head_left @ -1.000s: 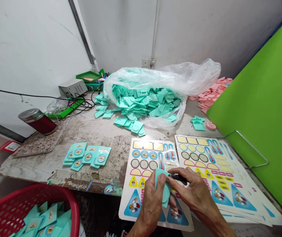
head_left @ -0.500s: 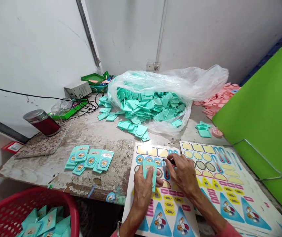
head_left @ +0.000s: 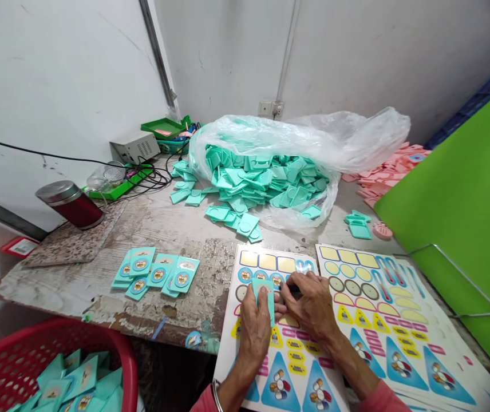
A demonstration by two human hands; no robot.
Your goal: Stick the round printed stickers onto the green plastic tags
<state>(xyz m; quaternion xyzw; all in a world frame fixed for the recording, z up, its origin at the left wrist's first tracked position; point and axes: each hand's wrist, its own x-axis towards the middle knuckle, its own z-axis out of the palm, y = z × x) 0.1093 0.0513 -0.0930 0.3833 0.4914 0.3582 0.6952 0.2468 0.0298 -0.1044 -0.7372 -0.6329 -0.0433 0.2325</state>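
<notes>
**Two hands work close together on one turquoise tag**

The turquoise plastic tag [head_left: 264, 298] is held just above the printed sticker sheet [head_left: 226, 366], near the sheet's middle. The left hand [head_left: 254, 327] is closed around the lower part of the tag and seems to pinch it between thumb and fingers, so only its upper part shows. The right hand [head_left: 311, 303] has its fingers pressed together around a small dark tool [head_left: 295, 292]. Most of this tool is hidden, and I cannot tell where its tip is. The two hands almost touch. In my judgement this is a careful way to work, because the left hand keeps the tag firm and the right hand stays close to it, low over the sheet.

A second sticker sheet [head_left: 438, 326] lies just to the right. On the worn wooden table [head_left: 68, 292], tags with round printed labels [head_left: 154, 272] lie in a small group. Behind them, a clear plastic bag [head_left: 305, 134] holds a heap of turquoise tags [head_left: 266, 183]. A red plastic basket [head_left: 56, 332] with more labelled tags [head_left: 82, 380] stands at the lower left.
</notes>
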